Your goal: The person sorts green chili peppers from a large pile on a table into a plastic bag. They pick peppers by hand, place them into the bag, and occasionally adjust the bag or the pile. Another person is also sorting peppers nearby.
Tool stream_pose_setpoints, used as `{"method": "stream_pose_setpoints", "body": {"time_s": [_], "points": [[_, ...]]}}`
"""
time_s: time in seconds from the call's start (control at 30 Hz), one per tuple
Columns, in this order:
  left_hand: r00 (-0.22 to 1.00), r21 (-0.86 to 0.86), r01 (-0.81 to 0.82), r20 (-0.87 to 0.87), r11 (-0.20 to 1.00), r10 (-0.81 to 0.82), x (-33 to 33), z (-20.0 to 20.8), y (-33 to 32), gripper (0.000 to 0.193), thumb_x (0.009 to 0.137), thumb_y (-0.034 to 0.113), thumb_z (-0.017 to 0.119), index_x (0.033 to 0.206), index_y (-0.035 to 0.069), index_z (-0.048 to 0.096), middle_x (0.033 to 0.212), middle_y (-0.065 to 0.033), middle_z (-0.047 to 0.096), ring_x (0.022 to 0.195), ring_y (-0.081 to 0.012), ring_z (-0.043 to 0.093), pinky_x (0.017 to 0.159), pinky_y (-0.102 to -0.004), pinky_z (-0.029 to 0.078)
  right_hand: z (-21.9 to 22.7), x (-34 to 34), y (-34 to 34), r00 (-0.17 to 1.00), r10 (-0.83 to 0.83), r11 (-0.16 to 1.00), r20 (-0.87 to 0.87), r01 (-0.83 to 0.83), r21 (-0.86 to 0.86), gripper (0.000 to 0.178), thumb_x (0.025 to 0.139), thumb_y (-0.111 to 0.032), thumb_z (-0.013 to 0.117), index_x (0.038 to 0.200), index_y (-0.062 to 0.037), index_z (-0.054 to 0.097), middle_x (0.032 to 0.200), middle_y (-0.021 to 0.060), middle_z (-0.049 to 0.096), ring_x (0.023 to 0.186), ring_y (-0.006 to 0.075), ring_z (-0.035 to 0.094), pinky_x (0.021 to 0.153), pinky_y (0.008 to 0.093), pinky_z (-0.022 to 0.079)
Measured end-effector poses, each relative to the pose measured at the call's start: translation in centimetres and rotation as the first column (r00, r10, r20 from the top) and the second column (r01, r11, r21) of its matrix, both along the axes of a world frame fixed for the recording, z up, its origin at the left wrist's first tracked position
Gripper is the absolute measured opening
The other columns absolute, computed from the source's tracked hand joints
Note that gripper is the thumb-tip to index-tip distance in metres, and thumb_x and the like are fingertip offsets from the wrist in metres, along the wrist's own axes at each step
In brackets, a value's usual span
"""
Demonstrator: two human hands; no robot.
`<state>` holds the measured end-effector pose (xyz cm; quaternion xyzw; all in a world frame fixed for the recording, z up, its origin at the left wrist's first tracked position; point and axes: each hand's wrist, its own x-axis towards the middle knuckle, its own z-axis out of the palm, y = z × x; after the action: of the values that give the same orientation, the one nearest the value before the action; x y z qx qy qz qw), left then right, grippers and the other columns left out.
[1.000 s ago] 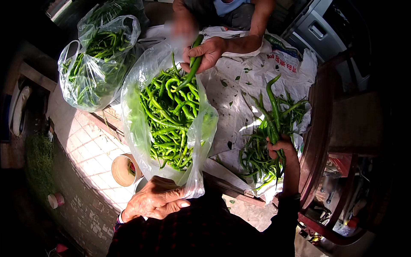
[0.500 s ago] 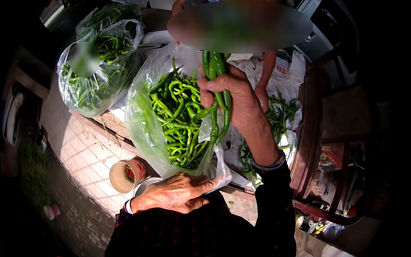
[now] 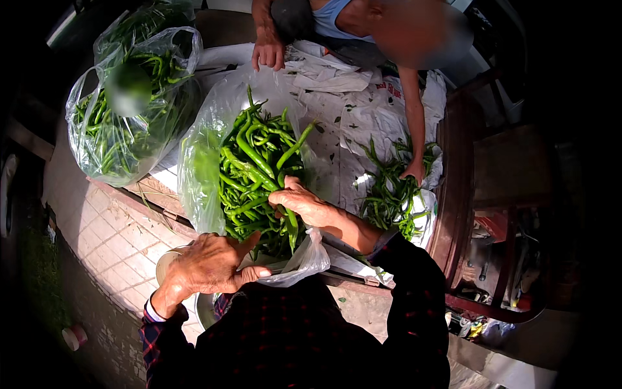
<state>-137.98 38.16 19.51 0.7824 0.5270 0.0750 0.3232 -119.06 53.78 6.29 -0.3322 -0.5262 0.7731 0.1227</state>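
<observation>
A clear plastic bag (image 3: 197, 175) full of long green chilli peppers (image 3: 249, 155) lies in front of me. My right hand (image 3: 314, 211) is down in the bag, its fingers closed round several green chilli peppers (image 3: 291, 227) just above the pile. At the bag's near left edge is my left hand (image 3: 207, 266), with thumb and forefinger spread apart beside the plastic rim; its other fingers are partly hidden. Bunched plastic (image 3: 314, 253) from the bag's mouth sits below my right wrist.
Across from me a person's hand (image 3: 269, 53) rests by the bag; their other hand (image 3: 414, 170) touches loose peppers (image 3: 389, 191) on a white sack (image 3: 350, 123). Another bag of peppers (image 3: 136, 142) stands at the far left. A tub (image 3: 165, 262) is partly behind my left hand.
My right hand has come down and left with the chilli peppers, from above the bag onto the pile. My left hand has shifted left and slightly up. The other person's hands show more fully.
</observation>
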Motion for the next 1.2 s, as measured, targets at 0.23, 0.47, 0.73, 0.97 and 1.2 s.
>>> {"method": "stream_pose_setpoints", "body": {"time_s": [0.23, 0.47, 0.73, 0.97, 1.2], "points": [[0.840, 0.262, -0.230, -0.434, 0.937, 0.327, -5.9, -3.6, 0.5, 0.053, 0.089, 0.025, 0.061, 0.129, -0.007, 0.048, 0.054, -0.0199, 0.056, 0.049, -0.0357, 0.058, 0.049, -0.0448, 0.045, 6.1, -2.1, -2.7, 0.766, 0.168, 0.458, 0.621, -0.618, 0.639, 0.064, 0.068, -0.041, 0.074, 0.097, 0.0129, 0.057, 0.088, 0.0249, 0.063, 0.074, 0.0335, 0.065, 0.062, 0.0441, 0.051], [0.779, 0.244, -0.276, -0.510, 0.930, 0.365, -6.3, -3.7, 1.7, 0.053, 0.091, 0.028, 0.060, 0.133, -0.002, 0.049, 0.059, -0.0229, 0.055, 0.055, -0.0395, 0.055, 0.053, -0.0464, 0.042, 6.6, 3.5, -7.2, 0.956, -0.278, 0.271, -0.090, 0.168, 0.948, 0.040, 0.080, -0.020, 0.074, 0.110, -0.0001, 0.059, 0.089, 0.0107, 0.061, 0.077, 0.0268, 0.060, 0.068, 0.0387, 0.048], [0.752, 0.340, -0.521, -0.251, 0.783, 0.609, -2.1, -1.9, -1.3, 0.052, 0.088, 0.008, 0.063, 0.139, 0.010, 0.049, 0.071, -0.0106, 0.064, 0.055, -0.0199, 0.055, 0.053, -0.0352, 0.044, -4.3, 17.2, -8.4, 0.667, -0.731, 0.514, 0.146, 0.397, 0.760, 0.051, 0.083, -0.007, 0.069, 0.129, -0.0024, 0.049, 0.107, 0.0170, 0.060, 0.092, 0.0275, 0.064, 0.075, 0.0358, 0.055], [0.764, 0.383, -0.643, 0.390, 0.664, 0.515, 9.4, 0.0, -6.1, 0.039, 0.093, 0.028, 0.063, 0.120, 0.000, 0.062, 0.078, -0.0175, 0.067, 0.059, -0.0180, 0.061, 0.050, -0.0280, 0.049, -20.4, 34.3, -13.1, 0.218, -0.797, 0.601, 0.563, 0.365, 0.711, 0.050, 0.074, -0.021, 0.074, 0.113, 0.0001, 0.051, 0.102, 0.0239, 0.059, 0.094, 0.0394, 0.060, 0.079, 0.0486, 0.048], [0.547, -0.459, -0.303, 0.634, 0.835, 0.547, 24.1, -8.0, -4.5, 0.035, 0.085, 0.008, 0.064, 0.117, -0.004, 0.060, 0.080, -0.0143, 0.067, 0.064, -0.0160, 0.062, 0.058, -0.0257, 0.051, -27.0, 44.8, -11.6, -0.102, -0.712, 0.610, 0.695, 0.401, 0.684, 0.040, 0.067, -0.027, 0.077, 0.086, 0.0046, 0.061, 0.078, 0.0207, 0.066, 0.072, 0.0360, 0.066, 0.063, 0.0442, 0.052]]}}
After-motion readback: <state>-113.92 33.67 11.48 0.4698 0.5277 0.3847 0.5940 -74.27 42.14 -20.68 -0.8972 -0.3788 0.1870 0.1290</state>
